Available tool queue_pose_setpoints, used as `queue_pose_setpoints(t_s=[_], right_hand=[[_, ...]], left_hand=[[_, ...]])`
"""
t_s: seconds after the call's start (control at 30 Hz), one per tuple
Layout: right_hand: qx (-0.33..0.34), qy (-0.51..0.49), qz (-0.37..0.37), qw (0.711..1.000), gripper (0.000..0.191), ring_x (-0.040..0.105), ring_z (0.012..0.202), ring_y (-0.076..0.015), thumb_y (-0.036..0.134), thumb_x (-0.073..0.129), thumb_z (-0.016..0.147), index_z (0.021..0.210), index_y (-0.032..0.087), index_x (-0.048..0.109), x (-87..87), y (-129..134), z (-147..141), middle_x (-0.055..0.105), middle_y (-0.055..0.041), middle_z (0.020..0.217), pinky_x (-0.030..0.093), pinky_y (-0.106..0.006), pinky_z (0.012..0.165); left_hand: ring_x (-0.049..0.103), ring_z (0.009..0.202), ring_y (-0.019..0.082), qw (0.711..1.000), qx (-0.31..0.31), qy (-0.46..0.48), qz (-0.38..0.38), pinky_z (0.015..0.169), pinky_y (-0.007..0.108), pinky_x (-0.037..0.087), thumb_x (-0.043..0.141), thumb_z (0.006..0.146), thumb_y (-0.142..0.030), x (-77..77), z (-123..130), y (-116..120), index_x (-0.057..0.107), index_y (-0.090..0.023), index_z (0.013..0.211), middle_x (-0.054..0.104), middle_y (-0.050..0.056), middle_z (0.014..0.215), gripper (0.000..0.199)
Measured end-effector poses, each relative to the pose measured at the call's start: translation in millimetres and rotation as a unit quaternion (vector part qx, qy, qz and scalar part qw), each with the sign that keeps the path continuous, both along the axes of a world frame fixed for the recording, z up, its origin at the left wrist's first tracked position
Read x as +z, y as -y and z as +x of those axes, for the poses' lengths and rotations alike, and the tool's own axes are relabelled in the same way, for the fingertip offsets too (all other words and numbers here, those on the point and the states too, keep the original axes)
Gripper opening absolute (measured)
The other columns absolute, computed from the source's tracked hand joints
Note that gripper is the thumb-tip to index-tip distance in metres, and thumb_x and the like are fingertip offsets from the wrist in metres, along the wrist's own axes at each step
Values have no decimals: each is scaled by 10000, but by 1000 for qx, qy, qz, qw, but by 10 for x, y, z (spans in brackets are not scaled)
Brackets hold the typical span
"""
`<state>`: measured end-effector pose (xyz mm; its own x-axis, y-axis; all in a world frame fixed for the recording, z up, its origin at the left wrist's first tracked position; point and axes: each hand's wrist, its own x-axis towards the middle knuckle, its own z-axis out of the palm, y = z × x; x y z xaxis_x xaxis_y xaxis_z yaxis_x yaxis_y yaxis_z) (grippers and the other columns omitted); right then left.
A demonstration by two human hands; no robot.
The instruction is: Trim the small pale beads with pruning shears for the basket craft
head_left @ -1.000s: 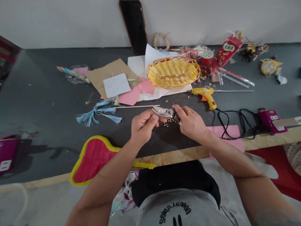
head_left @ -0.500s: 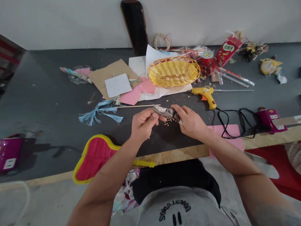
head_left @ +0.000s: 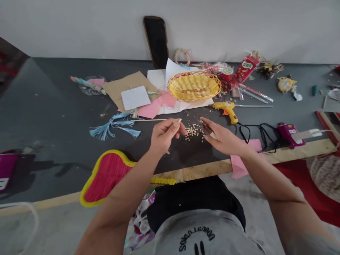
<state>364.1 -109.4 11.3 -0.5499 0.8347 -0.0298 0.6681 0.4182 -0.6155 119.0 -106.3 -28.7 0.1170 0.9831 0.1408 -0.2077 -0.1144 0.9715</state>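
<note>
My left hand (head_left: 165, 134) is closed in a pinch near a thin pale stick (head_left: 156, 120), whose short tip shows just above the fingers. The stick's other end reaches a light blue tassel (head_left: 105, 127). My right hand (head_left: 221, 136) is around pruning shears (head_left: 205, 126), mostly hidden by the fingers, with thumb and fingers somewhat apart. Between the hands lies a heap of small pale cut bits (head_left: 194, 131) on the dark tabletop.
Behind the hands are a yellow wicker basket (head_left: 195, 86), papers (head_left: 135, 97) and a leaning phone (head_left: 156, 40). To the right are a yellow glue gun (head_left: 225, 109), its black cord, and a purple box (head_left: 290, 135). A red, yellow-edged shape (head_left: 108, 177) overhangs the front edge.
The shears have moved right, away from the stick, and are more hidden in my right hand, whose fingers have loosened. My left hand stays almost in place. The view has shifted slightly.
</note>
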Motion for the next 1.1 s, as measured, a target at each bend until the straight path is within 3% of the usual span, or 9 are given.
queue_pose_setpoints(t_s=[0.13, 0.5, 1.1], right_hand=[[-34, -35, -19, 999, 657, 564, 1349, -286, 298, 478, 939, 1566, 178, 323, 2, 72, -21, 580, -161, 1453, 471, -527, 1104], [2, -22, -39, 999, 687, 521, 1393, -283, 301, 477, 935, 1584, 178, 288, 26, 128, -152, 496, -173, 1534, 429, -549, 1143], [13, 23, -57, 998, 701, 517, 1404, -286, 289, 493, 932, 1594, 187, 282, 112, 78, -177, 501, -154, 1548, 414, -548, 1153]], left_hand=[[592, 516, 119, 1000, -1, -14, -9, 488, 246, 444, 720, 859, -559, -8, 21, -4, 749, -168, 799, 757, 85, 701, 396], [557, 481, 92, 996, -13, -83, 13, 481, 219, 434, 642, 923, -561, 63, 77, 34, 741, -161, 824, 767, 76, 707, 424], [556, 489, 97, 996, 15, -86, 34, 490, 234, 414, 609, 936, -570, 112, 112, 41, 719, -162, 813, 757, 62, 702, 440]])
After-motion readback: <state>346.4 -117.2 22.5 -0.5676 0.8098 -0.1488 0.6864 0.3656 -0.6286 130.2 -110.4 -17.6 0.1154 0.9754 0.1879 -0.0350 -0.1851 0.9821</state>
